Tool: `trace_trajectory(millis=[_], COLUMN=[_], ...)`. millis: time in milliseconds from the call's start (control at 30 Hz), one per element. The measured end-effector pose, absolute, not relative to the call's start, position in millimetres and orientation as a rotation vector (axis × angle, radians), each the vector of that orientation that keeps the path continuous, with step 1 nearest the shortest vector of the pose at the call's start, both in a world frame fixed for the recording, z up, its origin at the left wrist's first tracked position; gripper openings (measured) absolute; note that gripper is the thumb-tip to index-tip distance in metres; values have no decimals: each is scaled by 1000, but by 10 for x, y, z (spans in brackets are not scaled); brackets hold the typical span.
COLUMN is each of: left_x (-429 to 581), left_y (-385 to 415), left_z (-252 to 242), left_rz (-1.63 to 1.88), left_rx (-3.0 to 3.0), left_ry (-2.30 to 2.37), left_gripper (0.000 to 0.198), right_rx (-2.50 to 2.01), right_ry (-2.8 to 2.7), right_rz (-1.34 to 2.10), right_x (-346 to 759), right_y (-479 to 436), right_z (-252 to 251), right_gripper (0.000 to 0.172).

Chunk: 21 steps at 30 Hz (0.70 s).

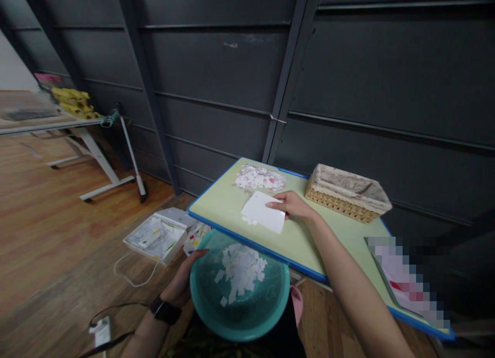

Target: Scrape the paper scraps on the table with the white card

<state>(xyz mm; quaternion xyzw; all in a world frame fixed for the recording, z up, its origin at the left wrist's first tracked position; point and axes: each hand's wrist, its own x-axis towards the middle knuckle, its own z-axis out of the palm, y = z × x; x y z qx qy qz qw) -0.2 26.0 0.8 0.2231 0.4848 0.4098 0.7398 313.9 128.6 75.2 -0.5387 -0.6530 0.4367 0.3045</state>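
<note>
My left hand (184, 280) grips the rim of a teal mesh basket (247, 316), held below the near edge of a light green table with blue trim (220, 206). Several white paper scraps (240, 267) lie inside the basket. My right hand (292, 206) reaches over the table and pinches the edge of a white card (263, 212) that rests on the tabletop. A few small scraps (249, 221) lie under the card's near edge. Farther back on the table sits a pile of white and pink paper scraps (260, 178).
A wicker basket with a cloth liner (348, 193) stands at the table's back right. A blurred-out sheet (406, 280) lies at the near right. On the wooden floor sit an open white box (160, 234) and a cable (131, 275). Another table (42, 118) stands far left.
</note>
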Motion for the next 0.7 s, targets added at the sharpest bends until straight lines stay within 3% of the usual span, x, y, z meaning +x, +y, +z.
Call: trace_trajectory(millis=[500, 700], left_x=[-37, -34], left_y=[264, 252], left_z=[22, 41], left_rz=[885, 889], left_rx=[458, 463], left_ry=[1043, 1060], left_gripper=[14, 15], right_rx=[-1275, -1236], right_ry=[-1900, -1595], right_rz=[1439, 1259], right_x=[2803, 2917], right_y=[1170, 1223], right_z=[739, 798], right_gripper=[43, 44])
